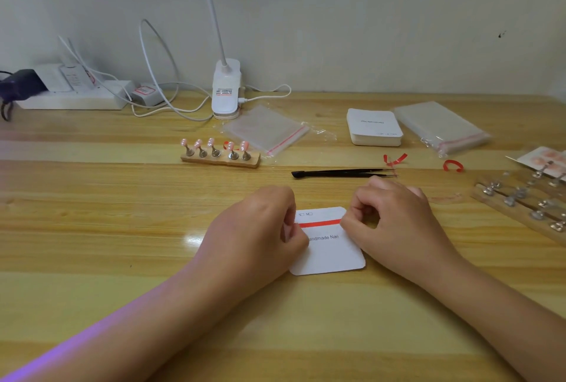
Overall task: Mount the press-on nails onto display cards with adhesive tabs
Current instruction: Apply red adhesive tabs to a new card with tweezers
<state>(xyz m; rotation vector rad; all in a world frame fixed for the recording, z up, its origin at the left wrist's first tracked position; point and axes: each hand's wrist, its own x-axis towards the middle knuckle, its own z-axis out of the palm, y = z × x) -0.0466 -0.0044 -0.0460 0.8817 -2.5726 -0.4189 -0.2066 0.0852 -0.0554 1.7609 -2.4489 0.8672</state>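
We note one display card (329, 254) flat on the wooden table (275, 320), directly ahead of us and between the two hands. A red adhesive strip (320, 223) lies across its upper part, above the printed line "Handmade Nail".

The strip's long axis runs left to right, so each end points at one hand. Left hand (257, 228): fingers curled, tips at the strip's left end and covering the card's left edge. Right hand (389, 216): fingers curled, thumb and forefinger meeting at the strip's right end. Whether either hand truly pinches the strip or only presses it down we cannot tell — the fingertips hide the contact.

Our judgement: the tape step is in hand and no nail is on this card yet. The right hand seems placed to act on the strip's end, perhaps to lift a liner, while the left steadies the card. Any pull would best run along the strip's axis, toward the left hand.

The press-on nails (214, 144) sit on small stands in a wooden holder (220, 159), beyond and to the left of the card, nearer the left hand. Black tweezers (343, 173) lie just beyond the hands, also left to right, tips toward the right. A stack of blank cards (374, 127) stands further back on the right.
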